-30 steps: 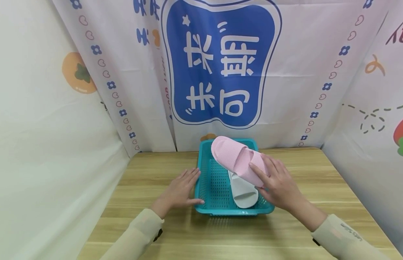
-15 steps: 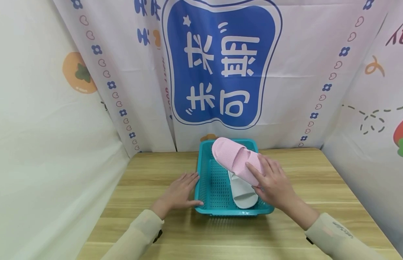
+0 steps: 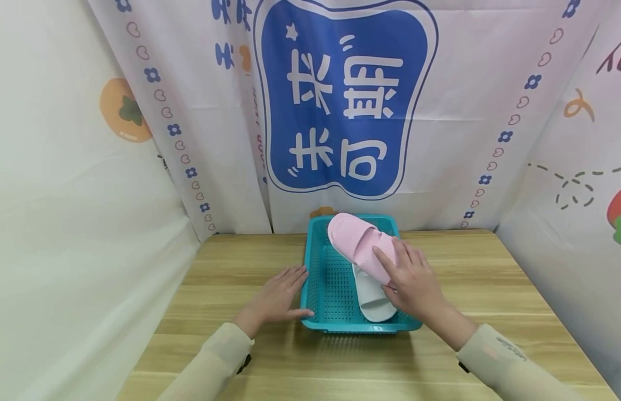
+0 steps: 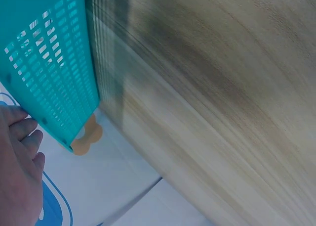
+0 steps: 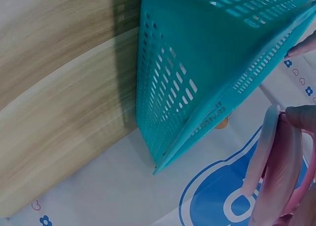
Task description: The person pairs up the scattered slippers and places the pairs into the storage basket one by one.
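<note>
My right hand grips the heel end of a pink slipper, tilted above the teal plastic basket. In the right wrist view, the held pink slipper shows two layers by the fingers; I cannot tell whether a second slipper is there. A white slipper lies inside the basket on the right, partly hidden beneath the pink one. My left hand rests against the basket's left rim with its fingers extended; the left wrist view shows those fingers along the basket's edge.
The basket stands on a wood-grain table, close to the rear edge. A printed white cloth hangs directly behind it. More white cloth encloses the left side, and another sheet rises at the right.
My right hand has shifted slightly left with the pink slipper, which sits a little lower over the basket. The left hand stays at the rim.
</note>
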Available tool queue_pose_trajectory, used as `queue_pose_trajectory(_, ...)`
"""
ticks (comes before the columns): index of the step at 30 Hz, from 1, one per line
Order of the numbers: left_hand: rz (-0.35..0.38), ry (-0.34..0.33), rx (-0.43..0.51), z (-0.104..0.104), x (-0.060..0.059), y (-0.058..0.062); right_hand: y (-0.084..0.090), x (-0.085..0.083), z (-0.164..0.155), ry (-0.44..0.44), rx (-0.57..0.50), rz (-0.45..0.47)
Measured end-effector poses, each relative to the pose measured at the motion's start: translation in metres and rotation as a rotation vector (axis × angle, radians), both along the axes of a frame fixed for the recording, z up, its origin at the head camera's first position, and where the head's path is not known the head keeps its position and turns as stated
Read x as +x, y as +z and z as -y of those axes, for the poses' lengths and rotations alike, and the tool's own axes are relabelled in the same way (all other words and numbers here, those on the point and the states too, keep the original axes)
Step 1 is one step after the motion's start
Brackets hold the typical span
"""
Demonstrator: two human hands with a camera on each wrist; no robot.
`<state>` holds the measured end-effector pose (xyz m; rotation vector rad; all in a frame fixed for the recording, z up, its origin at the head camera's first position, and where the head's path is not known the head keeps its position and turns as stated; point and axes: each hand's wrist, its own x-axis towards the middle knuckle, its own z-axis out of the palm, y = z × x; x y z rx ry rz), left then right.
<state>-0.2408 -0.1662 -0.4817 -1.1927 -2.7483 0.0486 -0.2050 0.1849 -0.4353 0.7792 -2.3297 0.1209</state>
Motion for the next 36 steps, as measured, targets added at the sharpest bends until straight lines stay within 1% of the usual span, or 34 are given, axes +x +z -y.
queue_pose_trajectory(7, -0.002, -0.002, -0.005, 0.001, 0.0, -0.003, 0.001, -0.002, 0.01, -0.055, 0.019, 0.038)
queue_pose_trajectory(11, -0.021, -0.014, 0.008, 0.002, 0.0, -0.005, 0.0, -0.005, 0.015, -0.089, 0.017, 0.078)
queue_pose_trajectory(17, -0.03, -0.019, 0.017, 0.002, 0.0, -0.007, 0.005, -0.007, 0.023, -0.152, 0.01, 0.15)
queue_pose_trajectory(25, -0.018, -0.004, 0.008, 0.002, 0.001, -0.007, 0.009, -0.012, 0.039, -0.22, 0.057, 0.222)
queue_pose_trajectory(29, -0.026, -0.014, 0.01, 0.001, 0.001, -0.005, 0.009, -0.015, 0.047, -0.24, 0.03, 0.265)
queue_pose_trajectory(33, -0.03, -0.019, 0.008, 0.001, 0.001, -0.005, 0.008, -0.02, 0.055, -0.24, 0.002, 0.3)
queue_pose_trajectory(36, -0.031, -0.017, 0.009, 0.001, 0.0, -0.006, 0.007, -0.024, 0.061, -0.252, -0.004, 0.332)
